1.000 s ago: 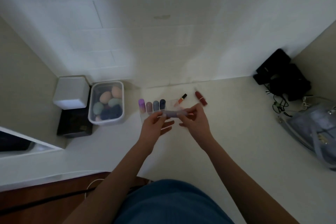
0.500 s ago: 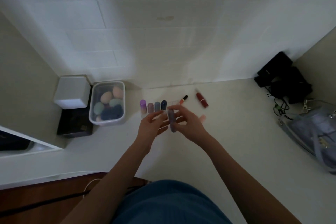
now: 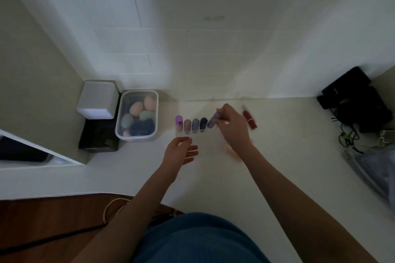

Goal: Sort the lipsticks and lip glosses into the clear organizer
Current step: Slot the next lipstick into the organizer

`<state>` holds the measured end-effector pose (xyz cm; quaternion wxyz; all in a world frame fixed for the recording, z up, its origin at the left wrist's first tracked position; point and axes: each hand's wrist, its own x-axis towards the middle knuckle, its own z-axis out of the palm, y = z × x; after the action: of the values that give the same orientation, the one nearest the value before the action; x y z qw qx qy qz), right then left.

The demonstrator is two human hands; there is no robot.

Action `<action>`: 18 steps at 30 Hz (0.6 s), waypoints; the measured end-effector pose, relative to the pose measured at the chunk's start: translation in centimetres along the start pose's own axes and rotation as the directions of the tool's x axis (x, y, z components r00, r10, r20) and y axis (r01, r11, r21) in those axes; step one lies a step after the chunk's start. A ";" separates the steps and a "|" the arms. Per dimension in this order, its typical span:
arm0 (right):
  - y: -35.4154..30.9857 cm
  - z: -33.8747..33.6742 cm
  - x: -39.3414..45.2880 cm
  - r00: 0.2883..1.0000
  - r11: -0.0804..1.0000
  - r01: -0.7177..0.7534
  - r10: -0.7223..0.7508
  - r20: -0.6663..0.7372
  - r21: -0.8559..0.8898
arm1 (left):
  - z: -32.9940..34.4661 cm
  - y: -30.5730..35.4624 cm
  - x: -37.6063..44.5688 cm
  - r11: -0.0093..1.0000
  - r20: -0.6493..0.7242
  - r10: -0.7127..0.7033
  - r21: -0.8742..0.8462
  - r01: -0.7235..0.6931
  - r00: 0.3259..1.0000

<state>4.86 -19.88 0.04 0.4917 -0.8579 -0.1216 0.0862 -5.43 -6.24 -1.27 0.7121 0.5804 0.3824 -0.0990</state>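
Lipstick [image 3: 213,121] in right hand [image 3: 232,127] stands tilted, top away.

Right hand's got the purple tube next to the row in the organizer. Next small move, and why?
Probably lower the purple tube into the free slot just right of the dark blue one. The right hand holds it tilted beside the four standing tubes; the left hand is empty.

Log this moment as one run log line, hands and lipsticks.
right hand: lowering mauve tube beside navy tube | left hand: open, empty, near organizer | red lipstick: lying on counter, unsorted
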 end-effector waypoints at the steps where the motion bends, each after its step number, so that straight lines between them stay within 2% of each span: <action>1: 0.3 0.2 0.2 1.000 1.000 0.015 -0.015 0.017 -0.023 | 0.0 0.0 0.0 1.000 -0.002 -0.003 0.006 0.003 1.000; 4: 1.0 0.6 0.4 0.996 0.986 0.006 0.008 0.084 -0.168 | 0.2 -0.2 0.1 1.000 -0.006 -0.008 0.021 0.008 1.000; 8: 0.9 -0.5 0.6 0.998 0.994 -0.027 0.032 0.051 -0.104 | 0.6 -0.3 0.2 0.999 -0.009 0.003 0.054 -0.002 1.000; 10: 1.2 -2.5 1.2 0.996 0.994 -0.046 0.038 -0.078 -0.096 | 0.6 -0.4 0.3 0.997 -0.022 0.003 0.076 -0.001 1.000; 12: 2.0 -5.0 1.8 0.965 0.992 -0.089 0.064 -0.254 -0.090 | 0.6 -0.7 0.5 0.994 -0.032 0.005 0.106 -0.001 0.999; 14: 3.2 -6.9 1.9 0.934 0.985 -0.172 0.155 -0.323 -0.023 | 0.6 -0.9 0.7 0.988 -0.027 0.017 0.156 -0.012 0.999; 18: 5.9 -8.2 1.0 0.953 0.948 -0.287 0.267 -0.146 -0.140 | 0.5 -1.1 0.8 0.978 -0.033 0.015 0.210 -0.008 0.999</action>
<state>8.76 -29.23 -0.95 0.4113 -0.9067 0.0248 0.0904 -5.27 -6.76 -2.63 0.6408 0.6560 0.3788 -0.1247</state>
